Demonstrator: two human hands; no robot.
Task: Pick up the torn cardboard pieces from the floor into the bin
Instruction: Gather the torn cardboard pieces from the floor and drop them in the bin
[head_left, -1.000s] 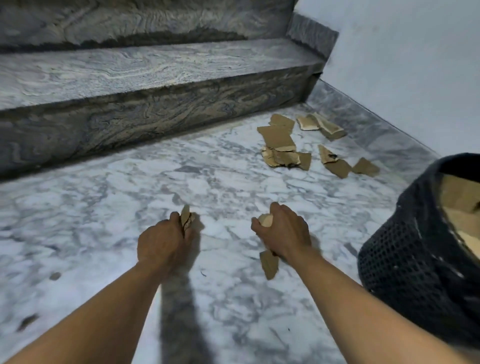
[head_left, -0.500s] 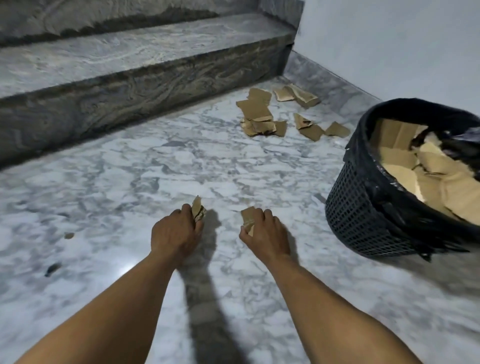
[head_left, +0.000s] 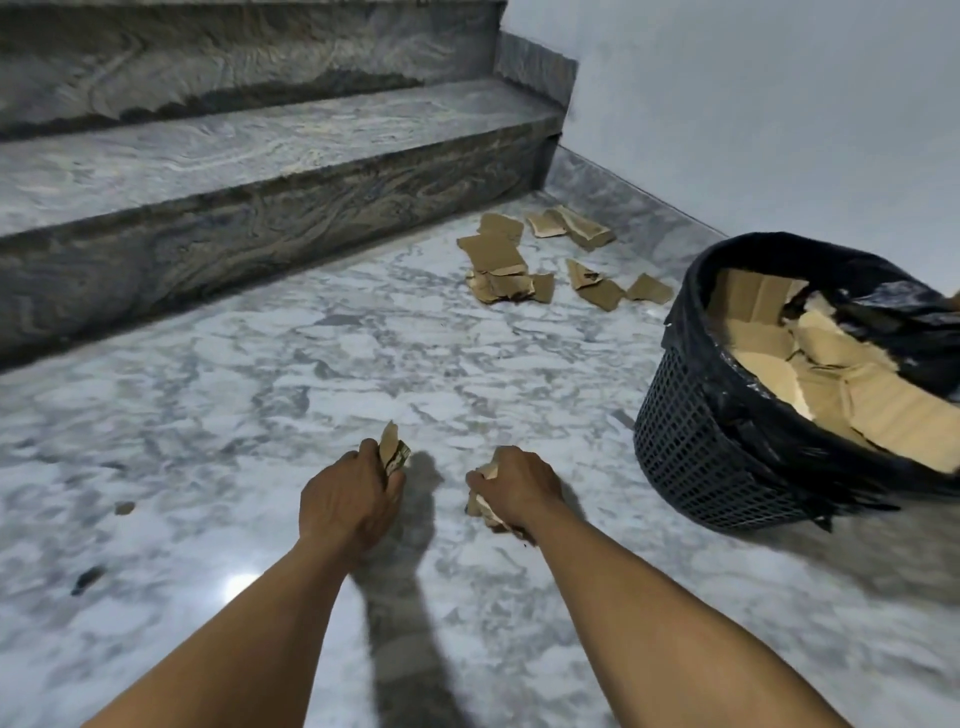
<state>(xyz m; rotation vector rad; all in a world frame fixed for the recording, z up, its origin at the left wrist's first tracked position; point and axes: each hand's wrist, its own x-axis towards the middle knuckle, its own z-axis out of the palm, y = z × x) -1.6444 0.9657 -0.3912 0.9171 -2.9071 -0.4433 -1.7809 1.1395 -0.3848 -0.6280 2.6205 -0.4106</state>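
My left hand (head_left: 349, 500) is closed around small brown cardboard scraps (head_left: 390, 451) that stick up past the thumb. My right hand (head_left: 517, 488) grips more cardboard scraps (head_left: 483, 506), with edges showing under the palm. Both hands hover low over the marble floor, a hand's width apart. A black mesh bin (head_left: 696, 441) with a black liner stands to the right of my right hand, holding several large cardboard pieces (head_left: 831, 374). A scattered pile of torn cardboard pieces (head_left: 501, 265) lies farther off near the corner.
A grey marble step (head_left: 260, 218) runs across the back, with a second step above. A pale wall (head_left: 753, 104) with a stone skirting closes the right side. Two small dark specks (head_left: 124, 507) lie on the floor at left.
The view has swung right, bringing the bin fully into sight. Both hands have stayed shut on their scraps; the piece seen below my right hand a second ago is no longer on the floor.
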